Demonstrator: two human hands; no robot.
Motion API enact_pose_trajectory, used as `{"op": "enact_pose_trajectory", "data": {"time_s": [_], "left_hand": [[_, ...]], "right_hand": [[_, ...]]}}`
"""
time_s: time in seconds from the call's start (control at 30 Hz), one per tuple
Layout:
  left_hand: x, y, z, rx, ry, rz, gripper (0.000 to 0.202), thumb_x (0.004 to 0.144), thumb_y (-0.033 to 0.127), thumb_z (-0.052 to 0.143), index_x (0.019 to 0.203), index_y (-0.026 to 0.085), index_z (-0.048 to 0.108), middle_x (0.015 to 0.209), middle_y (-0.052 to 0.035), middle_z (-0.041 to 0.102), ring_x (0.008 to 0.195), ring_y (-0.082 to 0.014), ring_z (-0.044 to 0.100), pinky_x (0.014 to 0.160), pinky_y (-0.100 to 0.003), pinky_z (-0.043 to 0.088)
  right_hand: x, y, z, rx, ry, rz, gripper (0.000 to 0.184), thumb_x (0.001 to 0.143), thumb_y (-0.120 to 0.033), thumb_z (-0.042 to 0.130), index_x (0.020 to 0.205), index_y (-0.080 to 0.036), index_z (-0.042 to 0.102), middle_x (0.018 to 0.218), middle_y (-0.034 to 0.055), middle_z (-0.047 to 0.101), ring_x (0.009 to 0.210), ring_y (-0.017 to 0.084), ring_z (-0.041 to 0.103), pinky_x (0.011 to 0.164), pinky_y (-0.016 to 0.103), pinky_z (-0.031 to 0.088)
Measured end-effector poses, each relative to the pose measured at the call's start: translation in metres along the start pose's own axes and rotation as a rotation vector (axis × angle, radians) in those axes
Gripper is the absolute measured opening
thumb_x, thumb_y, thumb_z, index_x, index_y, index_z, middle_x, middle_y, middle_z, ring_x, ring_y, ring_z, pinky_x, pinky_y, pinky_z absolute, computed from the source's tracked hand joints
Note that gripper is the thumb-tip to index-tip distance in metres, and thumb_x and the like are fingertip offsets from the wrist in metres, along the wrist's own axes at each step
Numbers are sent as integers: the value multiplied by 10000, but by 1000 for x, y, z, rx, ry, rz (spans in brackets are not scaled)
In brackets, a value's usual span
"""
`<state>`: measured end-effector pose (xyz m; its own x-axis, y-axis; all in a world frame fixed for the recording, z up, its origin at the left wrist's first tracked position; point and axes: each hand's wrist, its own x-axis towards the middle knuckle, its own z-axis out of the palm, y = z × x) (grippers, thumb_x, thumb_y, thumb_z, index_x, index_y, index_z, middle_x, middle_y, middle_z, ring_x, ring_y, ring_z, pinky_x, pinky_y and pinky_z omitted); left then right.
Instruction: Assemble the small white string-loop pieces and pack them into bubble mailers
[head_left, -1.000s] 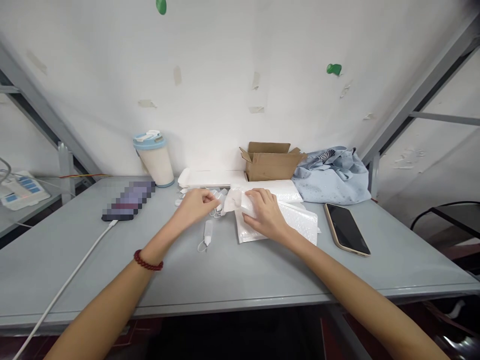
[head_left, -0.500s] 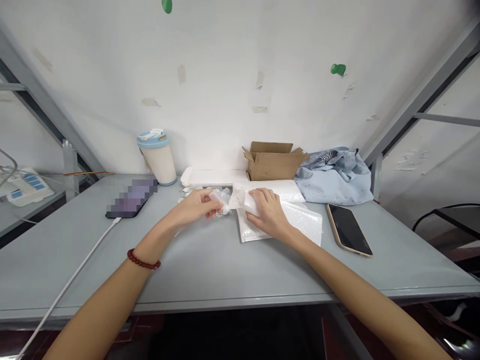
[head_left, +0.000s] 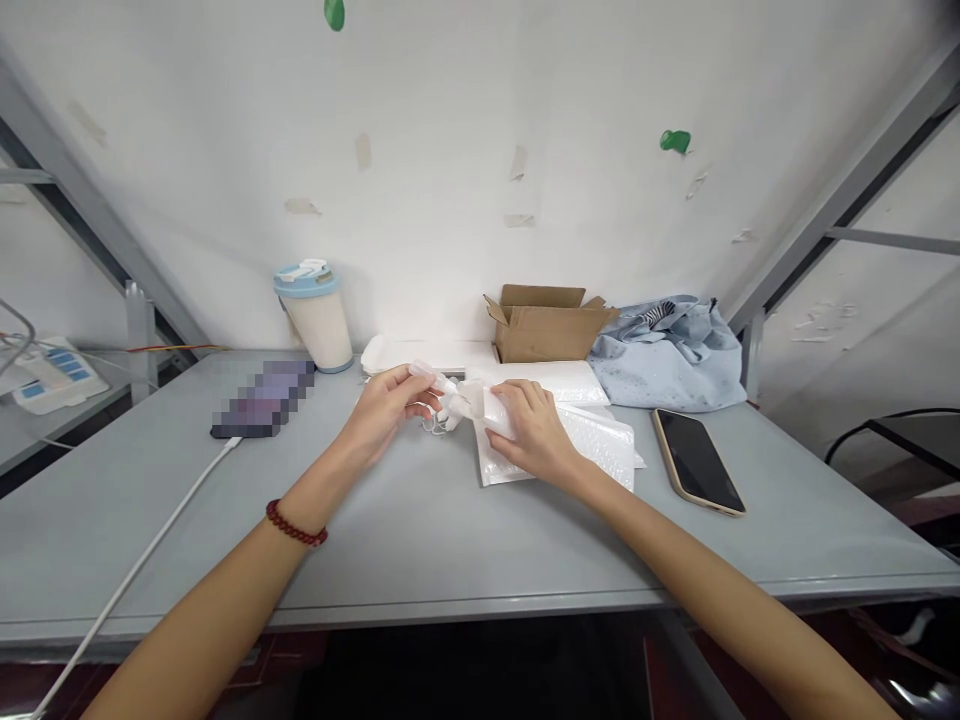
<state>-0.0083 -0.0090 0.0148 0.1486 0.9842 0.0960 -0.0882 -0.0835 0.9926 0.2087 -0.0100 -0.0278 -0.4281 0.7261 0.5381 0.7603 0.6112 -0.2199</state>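
Note:
My left hand (head_left: 384, 408) pinches a translucent plastic piece (head_left: 429, 374) between thumb and fingers, left of my right hand. My right hand (head_left: 536, 425) is wrapped round a small white packet (head_left: 496, 410) whose open-looking end faces left. Between the hands hangs a bunched white thing with a thin looped white cord (head_left: 437, 426); I cannot make out its exact kind. Under and beside my right hand lies a white bubble mailer (head_left: 600, 445), partly hidden by that hand. Another white mailer (head_left: 570, 380) lies behind it.
An open cardboard box (head_left: 551, 333) stands at the back, with a light blue cloth (head_left: 667, 360) beside it. A phone (head_left: 697, 460) lies on the right. A charging phone (head_left: 266, 400) with a white cable and a lidded cup (head_left: 319, 320) are on the left.
My left hand has turned and tilted upward, raising the plastic piece. The looped cord now shows more plainly below it. My right hand has shifted slightly left with the white packet.

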Motion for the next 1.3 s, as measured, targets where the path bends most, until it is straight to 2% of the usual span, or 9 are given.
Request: {"op": "enact_pose_trajectory", "data": {"time_s": [0.13,0.23,0.4,0.53,0.67,0.8,0.93,1.13,1.3], "left_hand": [[0,0,0,-45,9,64,182,739,304,669,790,135,626,793,-44,638,675,-145,594,592,-266,451],[1,0,0,-93,-6,105,201,759,337,658,799,141,630,825,-48,644,692,-146,599,600,-268,454],[1,-2,2,24,9,68,267,741,395,678,803,138,640,794,-50,650,689,-146,590,618,-269,458],[1,-8,7,109,-8,14,347,764,468,632,818,125,654,854,-86,673,733,-166,604,686,-304,475],[3,-13,9,118,32,26,411,779,518,587,838,116,650,844,-96,672,718,-177,613,670,-318,473],[5,-15,8,75,92,34,398,760,492,620,913,125,622,844,-79,680,705,-173,627,667,-313,478],[5,-17,8,131,141,72,394,745,478,652,945,151,559,794,-60,699,712,-173,638,701,-321,485],[2,-20,13,200,180,59,423,724,502,671,920,167,502,717,-46,704,636,-162,627,682,-321,479],[2,-24,15,353,180,85,349,698,484,670,788,153,606,750,-65,697,647,-173,591,611,-298,446]], "right_hand": [[0,1,0,1,4,-2,424,760,-263,568,1160,-158,475,1152,147,523,1039,295,457,849,427,382],[0,1,0,0,8,1,430,756,-266,573,1161,-161,474,1151,146,521,1037,298,457,845,429,384],[1,0,-1,7,12,-6,428,758,-264,571,1161,-160,472,1153,146,522,1041,296,454,845,428,383],[1,0,-1,4,14,-9,431,754,-257,571,1161,-155,475,1154,143,521,1030,293,456,840,425,381],[0,0,0,1,11,-10,434,750,-255,571,1161,-153,479,1157,141,518,1030,291,454,841,422,377],[0,0,-1,0,6,-7,440,750,-255,575,1165,-146,480,1158,143,518,1037,291,452,846,420,377],[0,0,-1,-2,4,-7,449,746,-256,584,1167,-140,481,1157,145,521,1030,289,454,846,421,380],[0,0,-1,2,14,-9,446,748,-261,578,1166,-142,476,1158,145,523,1029,287,453,846,416,378],[0,-2,-1,13,15,-25,449,745,-257,574,1169,-152,472,1158,141,522,1026,285,460,836,410,385]]}}
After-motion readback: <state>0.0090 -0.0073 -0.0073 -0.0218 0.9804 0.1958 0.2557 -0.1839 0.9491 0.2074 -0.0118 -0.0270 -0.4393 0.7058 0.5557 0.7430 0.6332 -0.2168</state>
